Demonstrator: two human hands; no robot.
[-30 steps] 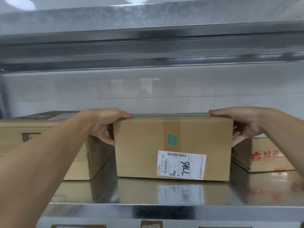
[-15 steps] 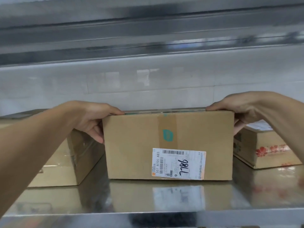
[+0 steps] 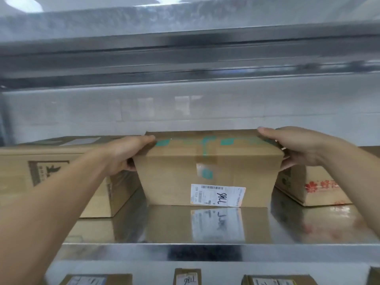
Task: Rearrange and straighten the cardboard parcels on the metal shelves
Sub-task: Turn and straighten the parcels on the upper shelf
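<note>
Top face of brown cardboard parcel (image 3: 174,177) now in view, unlike 0.5 s ago. Upper corners clasped by left hand (image 3: 127,155) and right hand (image 3: 296,149), thumbs on top. Parcel sits on shiny metal shelf (image 3: 205,249) between large printed carton (image 3: 61,177) and red-printed carton (image 3: 314,186); fingers occupy both gaps.

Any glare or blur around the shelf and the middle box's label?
Head view: upper shelf streaked with motion blur; ceiling lights blown out at the top edge; the polished metal shelf mirrors the middle parcel and its shipping label; the label's fine print is too soft to read.
</note>
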